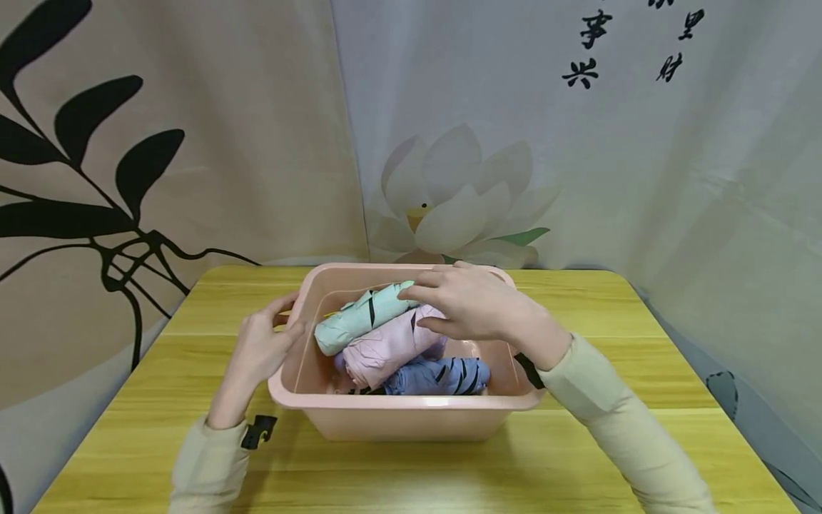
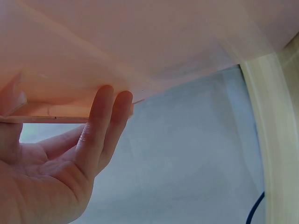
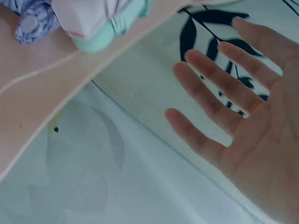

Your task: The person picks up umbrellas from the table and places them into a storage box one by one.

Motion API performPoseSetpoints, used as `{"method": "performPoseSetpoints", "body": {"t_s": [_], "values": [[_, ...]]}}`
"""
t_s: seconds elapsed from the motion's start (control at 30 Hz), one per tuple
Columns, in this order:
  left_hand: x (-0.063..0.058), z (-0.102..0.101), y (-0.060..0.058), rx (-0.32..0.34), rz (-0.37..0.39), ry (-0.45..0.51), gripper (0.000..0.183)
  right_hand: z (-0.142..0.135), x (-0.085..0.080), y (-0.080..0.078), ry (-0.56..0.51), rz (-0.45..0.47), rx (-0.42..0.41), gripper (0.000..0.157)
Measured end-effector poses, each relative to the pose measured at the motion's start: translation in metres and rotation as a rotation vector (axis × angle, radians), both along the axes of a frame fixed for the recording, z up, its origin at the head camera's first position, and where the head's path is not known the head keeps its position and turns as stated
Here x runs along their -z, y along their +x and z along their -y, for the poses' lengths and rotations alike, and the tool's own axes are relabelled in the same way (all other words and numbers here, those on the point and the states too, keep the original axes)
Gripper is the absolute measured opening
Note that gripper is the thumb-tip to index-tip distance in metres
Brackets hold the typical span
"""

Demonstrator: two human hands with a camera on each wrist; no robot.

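Note:
A pale pink plastic bin (image 1: 411,421) stands on the table with several folded umbrellas inside. The mint green umbrella (image 1: 366,316) lies at the back, the light pink umbrella (image 1: 393,345) slants across the middle, and the blue umbrella (image 1: 443,376) is at the front. A bit of purple fabric (image 3: 39,23) shows beneath the pink one. At the bin's left rim my left hand (image 1: 265,346) grips the edge, fingers against the outer wall and thumb at the rim. Above the bin's back right part hovers my right hand (image 1: 478,303), fingers spread apart and holding nothing.
The yellow wood-grain table (image 1: 578,457) extends around the bin on both sides and in front. Behind it hangs a pale curtain (image 1: 276,143) printed with dark leaves, a lotus and characters. Each wrist wears a black strap (image 1: 260,432).

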State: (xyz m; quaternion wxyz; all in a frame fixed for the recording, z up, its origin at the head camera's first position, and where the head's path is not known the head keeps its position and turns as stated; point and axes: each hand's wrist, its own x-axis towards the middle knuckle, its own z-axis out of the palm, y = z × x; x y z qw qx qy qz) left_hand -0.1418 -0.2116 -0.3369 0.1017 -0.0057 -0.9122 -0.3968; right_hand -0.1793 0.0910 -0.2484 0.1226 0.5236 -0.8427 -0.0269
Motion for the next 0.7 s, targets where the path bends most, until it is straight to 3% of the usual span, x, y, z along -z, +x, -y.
{"method": "performPoseSetpoints", "body": {"t_s": [0.2,0.37,0.57,0.7], "values": [[-0.001,-0.001,0.000,0.004,-0.004,0.012,0.048,-0.025,-0.006,0.001,-0.075,0.024,0.064,0.038],[0.003,0.003,0.001,0.022,-0.033,0.060,0.047,-0.050,0.001,-0.006,-0.157,0.044,0.134,0.034],[0.014,0.018,-0.006,0.036,-0.108,0.089,0.046,-0.090,0.029,-0.022,-0.376,-0.007,0.195,0.026],[0.028,0.035,-0.018,-0.045,-0.247,0.001,0.041,-0.116,0.058,-0.033,-0.563,-0.089,0.253,0.023]]}}
